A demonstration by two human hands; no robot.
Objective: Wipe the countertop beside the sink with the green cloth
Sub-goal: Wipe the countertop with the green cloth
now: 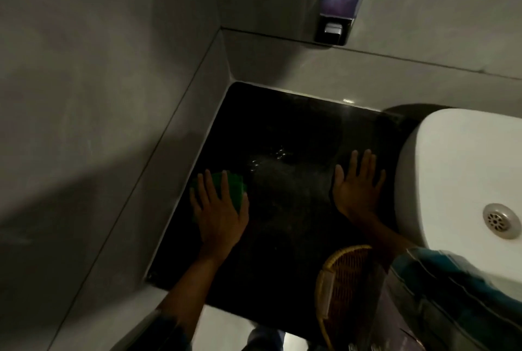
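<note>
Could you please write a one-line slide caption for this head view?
Left hand presses folded green cloth onto dark stone countertop; right hand rests flat beside white sink.

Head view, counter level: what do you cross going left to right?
Wall → green cloth under the left hand → wet patch of countertop → right hand, flat on the counter → sink → drain.

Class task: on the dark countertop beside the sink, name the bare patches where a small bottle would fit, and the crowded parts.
Free: the dark stone countertop at the back corner, and the wet strip between the left hand and right hand. Crowded: the folded green cloth by the wall; the woven wicker basket at the front.
</note>
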